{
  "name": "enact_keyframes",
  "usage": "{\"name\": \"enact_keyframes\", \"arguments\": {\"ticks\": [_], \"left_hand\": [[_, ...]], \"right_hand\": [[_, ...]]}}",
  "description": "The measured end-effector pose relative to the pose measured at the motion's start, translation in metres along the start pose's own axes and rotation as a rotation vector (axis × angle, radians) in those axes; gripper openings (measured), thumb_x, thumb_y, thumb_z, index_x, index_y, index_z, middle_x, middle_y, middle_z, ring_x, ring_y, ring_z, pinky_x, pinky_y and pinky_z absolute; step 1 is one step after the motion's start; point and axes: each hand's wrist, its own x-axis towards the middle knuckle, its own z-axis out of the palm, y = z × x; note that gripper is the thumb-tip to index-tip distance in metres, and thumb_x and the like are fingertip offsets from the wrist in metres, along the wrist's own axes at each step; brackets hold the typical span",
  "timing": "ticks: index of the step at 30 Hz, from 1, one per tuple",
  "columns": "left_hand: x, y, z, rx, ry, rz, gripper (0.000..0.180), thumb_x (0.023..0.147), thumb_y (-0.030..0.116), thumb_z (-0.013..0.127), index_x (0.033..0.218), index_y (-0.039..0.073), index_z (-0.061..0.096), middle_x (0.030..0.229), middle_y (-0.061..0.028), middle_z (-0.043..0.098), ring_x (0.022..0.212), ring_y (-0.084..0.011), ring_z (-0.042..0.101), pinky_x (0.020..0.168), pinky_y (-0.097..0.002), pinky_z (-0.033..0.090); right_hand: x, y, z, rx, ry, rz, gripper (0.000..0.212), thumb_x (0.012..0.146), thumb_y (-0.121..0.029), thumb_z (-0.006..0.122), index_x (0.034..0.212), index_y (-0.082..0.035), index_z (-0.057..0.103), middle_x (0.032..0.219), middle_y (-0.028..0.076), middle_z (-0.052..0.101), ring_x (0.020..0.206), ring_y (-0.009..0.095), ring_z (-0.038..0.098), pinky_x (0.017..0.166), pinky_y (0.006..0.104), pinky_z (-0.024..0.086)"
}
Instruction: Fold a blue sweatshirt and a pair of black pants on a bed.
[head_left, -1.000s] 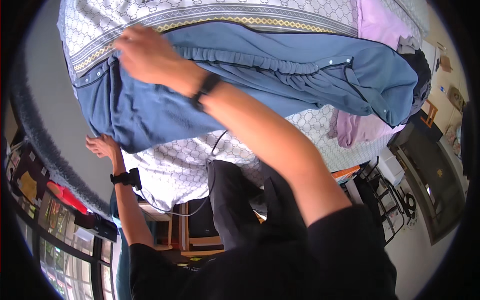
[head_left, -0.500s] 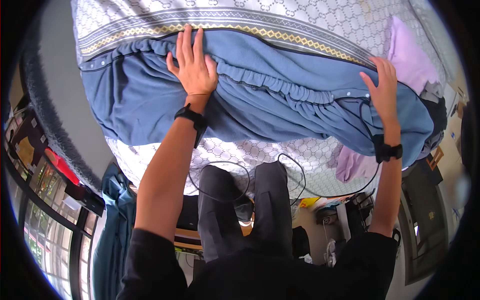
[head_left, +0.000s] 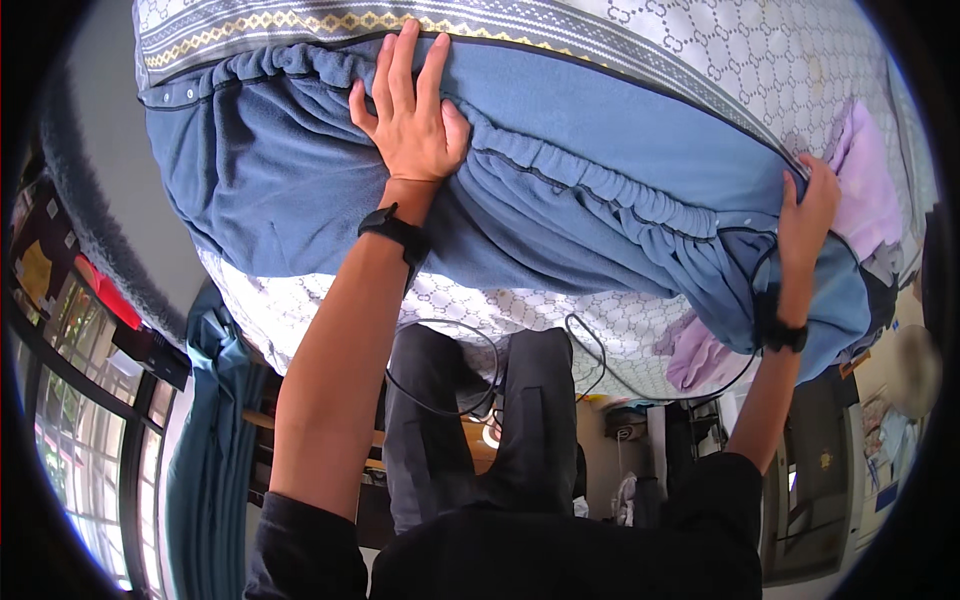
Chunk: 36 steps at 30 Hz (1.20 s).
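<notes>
A blue fleece cloth (head_left: 600,120) with dark edging, a gathered elastic band and small white snaps lies spread across the bed (head_left: 810,60). My left hand (head_left: 415,130) presses down on it at the gathered band, fingers stretched and spread toward the far edge. At the right end of the cloth, my right hand (head_left: 808,215) has its thumb and fingers closed on the dark-edged far border, pulling that border fairly straight. The panel between my hands lies mostly smooth, while the part nearer me is in loose folds.
Lilac cloth (head_left: 868,190) lies beyond my right hand, with another lilac piece (head_left: 700,355) at the bed's near side. A black cable (head_left: 640,392) loops over my knees. Blue-green curtains (head_left: 215,420) hang beside a window (head_left: 85,440) at the left.
My right hand has moved right and closed on the cloth's far edge, drawing the panel smoother and straighter. My left hand stays spread on the band. The whole view has shifted slightly.
</notes>
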Motion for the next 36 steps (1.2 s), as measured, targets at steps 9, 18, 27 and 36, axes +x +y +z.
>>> {"name": "enact_keyframes", "arguments": {"ticks": [9, 18, 27, 36], "left_hand": [[0.007, 0.005, -0.003, -0.028, 0.071, 0.015, 0.052, 0.085, 0.029, 0.032, 0.13, 0.013, 0.051, 0.142, -0.0062, 0.042, 0.131, -0.0217, 0.037, 0.106, -0.0425, 0.009], [0.006, 0.0, -0.004, -0.064, 0.116, 0.016, 0.05, 0.091, 0.038, 0.029, 0.128, 0.014, 0.051, 0.141, -0.0046, 0.044, 0.13, -0.0213, 0.039, 0.105, -0.042, 0.013], [0.003, -0.001, 0.0, -0.061, 0.106, -0.001, 0.051, 0.09, 0.044, 0.032, 0.127, 0.015, 0.052, 0.14, -0.0045, 0.045, 0.13, -0.0204, 0.039, 0.104, -0.0398, 0.014], [-0.003, -0.01, 0.0, -0.052, 0.021, -0.049, 0.051, 0.086, 0.043, 0.036, 0.128, 0.016, 0.051, 0.142, -0.0048, 0.043, 0.13, -0.0201, 0.038, 0.104, -0.04, 0.012]], "right_hand": [[-0.054, -0.118, -0.021, 0.382, -0.212, -0.006, 0.027, 0.078, -0.02, 0.071, 0.095, -0.004, 0.058, 0.097, 0.012, 0.056, 0.097, 0.031, 0.052, 0.087, 0.04, 0.039], [-0.013, -0.074, -0.063, 0.269, -0.207, 0.316, 0.036, 0.073, -0.023, 0.079, 0.086, -0.002, 0.053, 0.072, 0.009, 0.055, 0.064, 0.027, 0.052, 0.06, 0.0365, 0.044], [0.008, -0.07, 0.019, 0.22, -0.09, 0.157, 0.027, 0.089, -0.022, 0.063, 0.103, -0.002, 0.052, 0.086, 0.015, 0.058, 0.078, 0.035, 0.056, 0.075, 0.0404, 0.045], [-0.027, -0.064, -0.036, 0.541, -0.237, 0.397, 0.025, 0.09, -0.02, 0.061, 0.103, -0.001, 0.052, 0.082, 0.016, 0.059, 0.068, 0.037, 0.055, 0.068, 0.0379, 0.047]]}}
